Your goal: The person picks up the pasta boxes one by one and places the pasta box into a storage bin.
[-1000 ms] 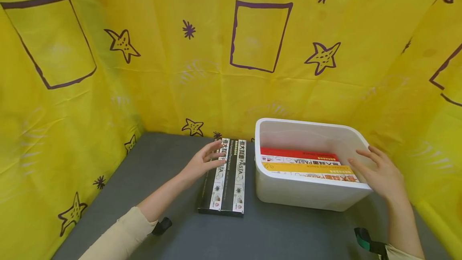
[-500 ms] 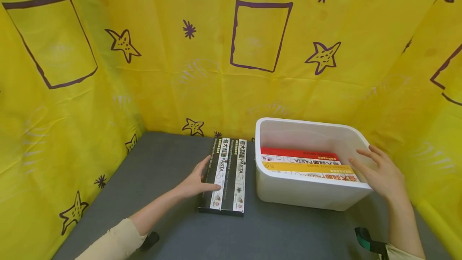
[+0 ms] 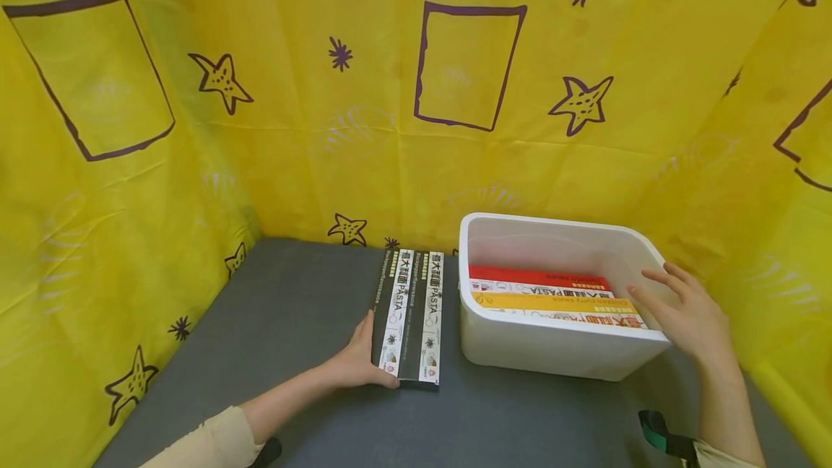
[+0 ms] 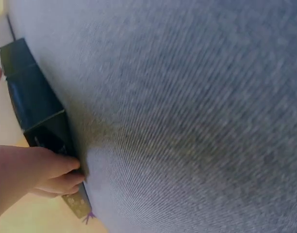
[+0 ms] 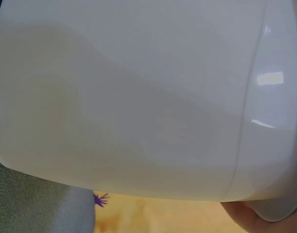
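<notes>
Two long pasta boxes lie side by side on the grey table, black with white printed strips. My left hand [image 3: 354, 363] grips the near end of the left pasta box [image 3: 393, 309], thumb at its front corner and fingers along its left side. In the left wrist view bent fingers [image 4: 66, 174] press against the side of this black box [image 4: 39, 102]. The right pasta box [image 3: 429, 316] lies untouched beside it. On the right, my right hand [image 3: 689, 316] rests over the rim of a white bin [image 3: 546, 352], its fingers loosely spread; the right wrist view shows mostly the bin wall [image 5: 139, 111].
Inside the bin lie a red pasta box [image 3: 539, 276] and a yellow pasta box [image 3: 559, 302]. Yellow patterned cloth [image 3: 383, 165] hangs behind and at both sides of the table [image 3: 364, 432].
My left hand has come down from above the boxes and moved toward their near end, taking hold of the left one. The right hand stays at the bin's rim.
</notes>
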Demonstrator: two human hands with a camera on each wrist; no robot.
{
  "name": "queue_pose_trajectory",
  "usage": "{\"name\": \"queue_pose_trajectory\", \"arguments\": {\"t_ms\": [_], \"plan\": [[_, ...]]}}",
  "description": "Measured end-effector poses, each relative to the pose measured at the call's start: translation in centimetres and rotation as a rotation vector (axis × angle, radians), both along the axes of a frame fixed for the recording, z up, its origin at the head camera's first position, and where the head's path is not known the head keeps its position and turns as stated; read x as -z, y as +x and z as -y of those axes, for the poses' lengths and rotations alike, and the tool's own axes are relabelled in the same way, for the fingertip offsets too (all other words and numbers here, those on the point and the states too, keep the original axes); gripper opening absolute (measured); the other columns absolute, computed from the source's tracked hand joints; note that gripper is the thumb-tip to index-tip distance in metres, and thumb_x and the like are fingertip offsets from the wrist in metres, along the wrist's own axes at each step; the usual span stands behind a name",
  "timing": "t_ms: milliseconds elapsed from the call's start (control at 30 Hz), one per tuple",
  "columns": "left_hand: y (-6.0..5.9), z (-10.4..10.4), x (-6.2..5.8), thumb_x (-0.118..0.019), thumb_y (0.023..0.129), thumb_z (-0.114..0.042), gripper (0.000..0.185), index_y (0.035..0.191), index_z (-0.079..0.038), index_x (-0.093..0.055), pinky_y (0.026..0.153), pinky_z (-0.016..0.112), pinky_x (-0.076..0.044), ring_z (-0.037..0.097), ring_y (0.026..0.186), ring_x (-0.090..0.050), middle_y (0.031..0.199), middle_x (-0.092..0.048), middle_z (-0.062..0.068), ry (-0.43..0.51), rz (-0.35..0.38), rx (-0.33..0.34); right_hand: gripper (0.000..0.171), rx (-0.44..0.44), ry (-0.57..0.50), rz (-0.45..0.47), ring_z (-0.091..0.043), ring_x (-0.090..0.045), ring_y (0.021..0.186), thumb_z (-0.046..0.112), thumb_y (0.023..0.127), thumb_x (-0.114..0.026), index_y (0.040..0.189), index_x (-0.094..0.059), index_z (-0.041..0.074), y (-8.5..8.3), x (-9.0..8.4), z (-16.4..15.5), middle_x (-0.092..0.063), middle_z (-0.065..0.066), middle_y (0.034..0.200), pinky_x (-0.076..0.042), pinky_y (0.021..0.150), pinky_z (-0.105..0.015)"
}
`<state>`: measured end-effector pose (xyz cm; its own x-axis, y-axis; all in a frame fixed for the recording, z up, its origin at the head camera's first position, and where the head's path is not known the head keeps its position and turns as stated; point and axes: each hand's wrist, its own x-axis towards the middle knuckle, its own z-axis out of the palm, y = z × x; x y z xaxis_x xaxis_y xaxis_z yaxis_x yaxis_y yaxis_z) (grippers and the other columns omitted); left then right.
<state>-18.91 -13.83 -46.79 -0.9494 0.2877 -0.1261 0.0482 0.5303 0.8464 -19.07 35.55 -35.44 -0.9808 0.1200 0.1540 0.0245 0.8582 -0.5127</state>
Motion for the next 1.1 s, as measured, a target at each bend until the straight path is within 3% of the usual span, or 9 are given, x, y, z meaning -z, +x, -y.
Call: {"name": "queue_pose_trajectory", "arguments": {"t_ms": [233,767,1100], "plan": [[0.31,-0.28,0.79,-0.093,0.05,-0.017,0.144,0.149,0.012,0.008,0.111,0.058,-0.019,0.048,0.142,-0.01,0.153,-0.006,0.037,-0.008,-0.01,-0.047,0.069,0.006,-0.007,0.005,-0.063,-0.022,0.128,0.053,0.096,-0.048,0.143,-0.045,0.002,-0.03,0.11,0.01,-0.02,-0.029,0.154,-0.018,0.092,-0.076],[0.8,0.13,0.21,-0.091,0.048,-0.014,0.143,0.149,0.012,0.006,0.111,0.056,-0.023,0.049,0.14,-0.018,0.152,-0.009,0.038,-0.002,-0.011,-0.056,0.07,0.006,-0.001,0.01,-0.062,-0.021,0.129,0.053,0.097,-0.047,0.144,-0.044,0.001,-0.07,0.14,0.0,-0.019,-0.03,0.154,-0.016,0.093,-0.076],[0.77,0.1,0.49,-0.093,0.048,-0.015,0.143,0.15,0.011,0.004,0.11,0.055,-0.024,0.048,0.14,-0.019,0.153,-0.011,0.037,-0.009,-0.033,-0.064,0.068,0.003,-0.006,-0.008,-0.062,-0.022,0.129,0.052,0.096,-0.048,0.144,-0.045,0.003,-0.07,0.3,-0.05,-0.02,-0.028,0.154,-0.017,0.092,-0.077]]}}
